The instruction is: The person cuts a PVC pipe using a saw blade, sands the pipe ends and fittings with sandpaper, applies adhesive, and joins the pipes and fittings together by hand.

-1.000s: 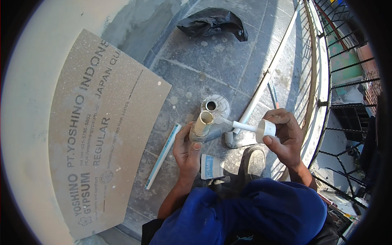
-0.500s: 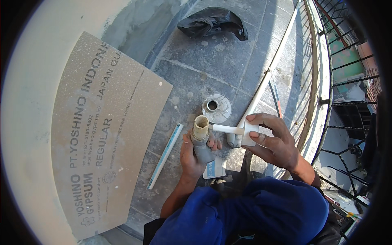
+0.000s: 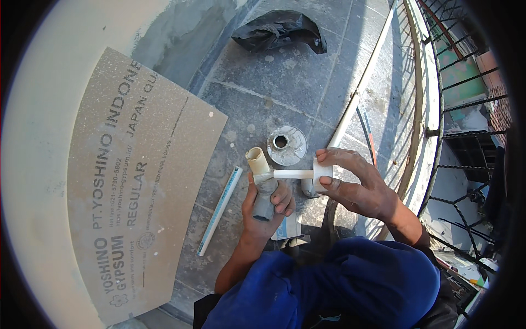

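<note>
My left hand (image 3: 254, 215) is closed round a grey plastic pipe fitting (image 3: 264, 207) with a cream pipe end (image 3: 256, 160) that points up and away from me. Between the fingers of my right hand (image 3: 364, 189) is the white cap of a glue brush (image 3: 296, 174), its straight white stem reaching left. The brush tip touches the side of the fitting where cream meets grey; its bristles are hard to make out. Just beyond my hands a round can (image 3: 296, 151) stands on the floor with its small mouth uncovered.
A short white pipe (image 3: 220, 211) lies left of my hands, beside a large gypsum board (image 3: 148, 181). Farther off is a black plastic bag (image 3: 279, 32). A long white pipe (image 3: 350, 112) runs along the right, near a metal railing (image 3: 466, 137). My knees in blue cloth (image 3: 350, 274) are close below.
My left hand has turned the fitting, so its cream end leans left and its grey end comes forward. The brush has moved left and its tip now rests against the fitting's side.
</note>
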`<state>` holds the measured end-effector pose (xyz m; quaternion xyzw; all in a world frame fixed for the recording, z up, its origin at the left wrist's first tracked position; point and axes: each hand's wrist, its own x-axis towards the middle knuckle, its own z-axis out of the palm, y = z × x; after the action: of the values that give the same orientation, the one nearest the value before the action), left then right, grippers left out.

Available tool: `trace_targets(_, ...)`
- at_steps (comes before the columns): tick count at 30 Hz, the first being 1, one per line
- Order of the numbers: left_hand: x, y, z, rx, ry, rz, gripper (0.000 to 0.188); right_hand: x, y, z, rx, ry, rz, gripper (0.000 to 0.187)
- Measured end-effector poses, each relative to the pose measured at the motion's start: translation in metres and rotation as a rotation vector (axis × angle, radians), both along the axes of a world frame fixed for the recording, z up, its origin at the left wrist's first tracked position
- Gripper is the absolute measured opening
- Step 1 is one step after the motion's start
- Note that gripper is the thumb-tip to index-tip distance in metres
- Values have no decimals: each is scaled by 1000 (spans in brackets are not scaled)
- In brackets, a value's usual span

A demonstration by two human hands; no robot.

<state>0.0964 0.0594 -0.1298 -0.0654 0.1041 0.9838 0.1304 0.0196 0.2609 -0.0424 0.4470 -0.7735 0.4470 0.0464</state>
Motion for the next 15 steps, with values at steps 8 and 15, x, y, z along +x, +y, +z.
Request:
trace_targets(8,0,-1,2,230,87,-150,45,-4,9,-10,-3,103,-149,34)
trace_targets(15,-3,0,3,75,-155,-28,48,13,6,7,78,101,-22,25)
